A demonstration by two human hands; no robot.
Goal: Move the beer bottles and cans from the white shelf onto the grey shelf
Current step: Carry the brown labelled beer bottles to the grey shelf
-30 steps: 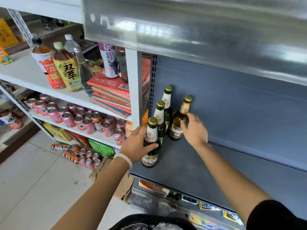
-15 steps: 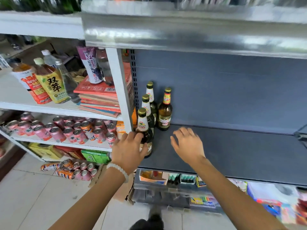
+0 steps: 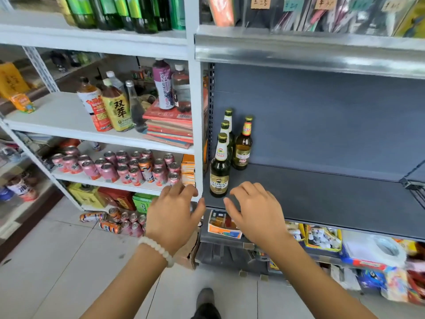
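On the white shelf (image 3: 69,120) at 10 o'clock stand juice bottles (image 3: 116,107) beside stacked books (image 3: 170,127), with pink cans (image 3: 128,168) one level below. Four brown beer bottles (image 3: 219,166) with gold caps stand upright at the grey shelf's (image 3: 322,199) left end, at 12 o'clock. Left hand (image 3: 172,215) and right hand (image 3: 255,210) hover spread and holding nothing, in front of the shelf edge.
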